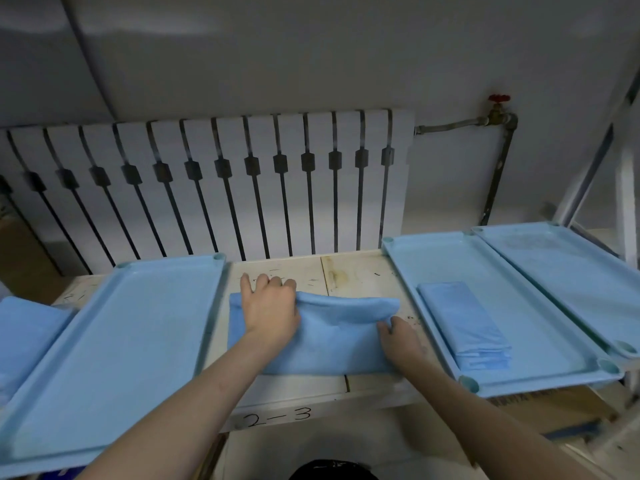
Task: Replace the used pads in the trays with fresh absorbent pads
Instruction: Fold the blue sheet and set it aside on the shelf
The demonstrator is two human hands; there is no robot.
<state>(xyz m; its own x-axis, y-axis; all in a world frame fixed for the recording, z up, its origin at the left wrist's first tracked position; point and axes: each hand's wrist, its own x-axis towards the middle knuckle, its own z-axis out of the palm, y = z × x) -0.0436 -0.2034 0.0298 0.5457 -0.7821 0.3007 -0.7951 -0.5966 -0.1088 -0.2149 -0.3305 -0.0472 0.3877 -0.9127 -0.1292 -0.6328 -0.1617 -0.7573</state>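
Lying crosswise on the bench (360,275), in the gap between two light-blue trays, a blue pad (329,344) is held at both ends of its raised far fold. The left hand (270,310) is laid over the pad's far left part, its fingers bent over the far edge and apparently closed on the fold. The right hand (403,341) is seen pinching the fold's right end between thumb and fingers. The pad's long axis is set left to right, whereas both neighbouring trays are set with their long axes running away from the person, so a quarter turn is judged necessary before the pad can be laid flat in either. The left tray (121,341) lies just beside the pad's left end and is nearer the left hand. The right tray (540,341) lies just beside the right end, nearer the right hand, and a folded stack (464,323) of blue pads is already carried in it. Whether the held pad is used or fresh cannot be told, nor whether the left tray is lined
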